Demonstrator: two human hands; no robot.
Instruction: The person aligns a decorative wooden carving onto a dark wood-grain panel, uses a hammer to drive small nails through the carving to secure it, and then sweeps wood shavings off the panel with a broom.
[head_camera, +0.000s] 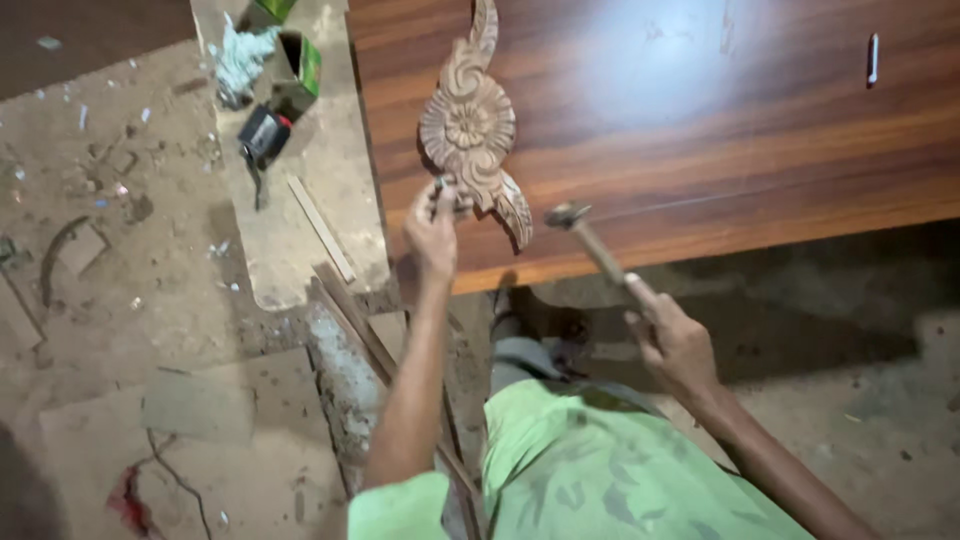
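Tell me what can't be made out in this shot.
Head view only:
- What the left hand pinches against the carving: too small, hidden by fingers.
- Carving's top: cut off by the upper edge.
- Hammer handle end: hidden inside the right hand.
- Panel extent: cut off top and right.
- Green box contents: too dark.

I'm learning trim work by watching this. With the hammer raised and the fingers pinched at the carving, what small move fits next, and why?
Probably a light tap. The left hand pinches something small, likely a nail, against the lower part of the carved ornament lying on the wood panel. The right hand holds the hammer with its head just beside that spot, apart from it.
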